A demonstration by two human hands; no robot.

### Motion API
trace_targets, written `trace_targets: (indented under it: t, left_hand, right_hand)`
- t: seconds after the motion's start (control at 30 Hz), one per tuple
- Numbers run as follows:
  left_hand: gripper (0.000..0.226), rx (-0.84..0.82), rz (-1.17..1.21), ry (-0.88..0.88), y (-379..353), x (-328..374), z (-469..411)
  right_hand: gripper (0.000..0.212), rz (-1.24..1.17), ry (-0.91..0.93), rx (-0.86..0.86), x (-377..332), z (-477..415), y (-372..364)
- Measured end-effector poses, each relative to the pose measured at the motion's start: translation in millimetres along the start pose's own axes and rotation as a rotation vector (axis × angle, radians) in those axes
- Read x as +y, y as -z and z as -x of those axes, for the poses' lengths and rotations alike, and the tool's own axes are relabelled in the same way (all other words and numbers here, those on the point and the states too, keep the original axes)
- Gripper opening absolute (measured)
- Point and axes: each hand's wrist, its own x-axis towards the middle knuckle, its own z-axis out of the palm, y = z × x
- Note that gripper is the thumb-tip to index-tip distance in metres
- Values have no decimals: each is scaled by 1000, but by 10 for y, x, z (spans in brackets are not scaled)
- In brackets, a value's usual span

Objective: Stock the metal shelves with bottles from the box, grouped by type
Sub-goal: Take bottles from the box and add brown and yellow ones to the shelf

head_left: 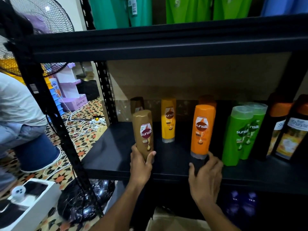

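My left hand point(141, 160) is gripping a brown bottle point(143, 130) left of the yellow bottle point(168, 120); my right hand point(205, 175) is clasping an orange bottle point(202, 129) right of it. I'm judging stocking roughly midway.

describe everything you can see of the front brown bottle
The brown bottle is glossy plastic with a rounded top and a maroon Sunsilk label facing the camera. It is held about upright at the front left of the shelf. The left hand grips its lower end, hiding the base.
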Motion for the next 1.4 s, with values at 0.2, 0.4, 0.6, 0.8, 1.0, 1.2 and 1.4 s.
trace_targets:
  t: [0.2,0.4,0.6,0.8,1.0,1.2,1.4]
  left_hand:
    - [50,4,-44,-25,172,-1,-58]
    - [49,22,-100,36,603,-203,-315]
    - [38,99,-177,53,852,-365,-752]
    - [44,69,-151,4,811,-487,-1039]
    - [49,80,-173,20,709,-533,-1281]
    - [49,66,-230,79,665,-616,-1439]
    - [90,37,-259,73,727,-646,-1277]
  right_hand:
    - [38,200,344,-192,-279,342,-152]
    - [51,303,459,-568,-778,133,-307]
    - [48,272,428,-635,-1029,9,-644]
    - [46,280,424,-690,-1170,-136,-910]
    - [41,221,441,-587,-1145,-112,-983]
    - [42,194,450,-548,-1132,-112,-1005]
    - [41,186,443,-539,-1100,-88,-916]
